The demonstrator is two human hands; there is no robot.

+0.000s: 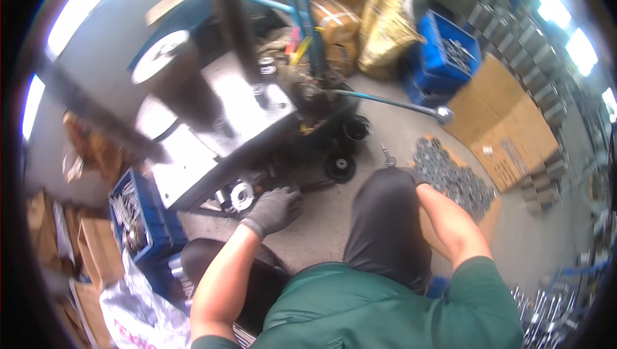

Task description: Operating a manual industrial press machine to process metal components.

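My left hand (275, 211), in a grey glove, is at the front edge of the metal press table (241, 101). Its fingers are curled, and whatever they hold is hidden. Close beside it, under the table edge, is a pale ring-shaped part (242, 195). My right hand (420, 178), in a dark glove, is mostly hidden behind my knee; its fingers do not show. It is beside a pile of grey round metal parts (453, 178) lying on cardboard. A small metal piece with a rod-like end (388, 156) lies on the floor near that knee.
A long lever with a ball end (443, 115) sticks out rightward from the machine. Blue crates of metal parts stand at left (138, 220) and far right (450, 47). An open cardboard box (508, 124) and yellow sacks (385, 24) are beyond. A white plastic bag (141, 310) is near left.
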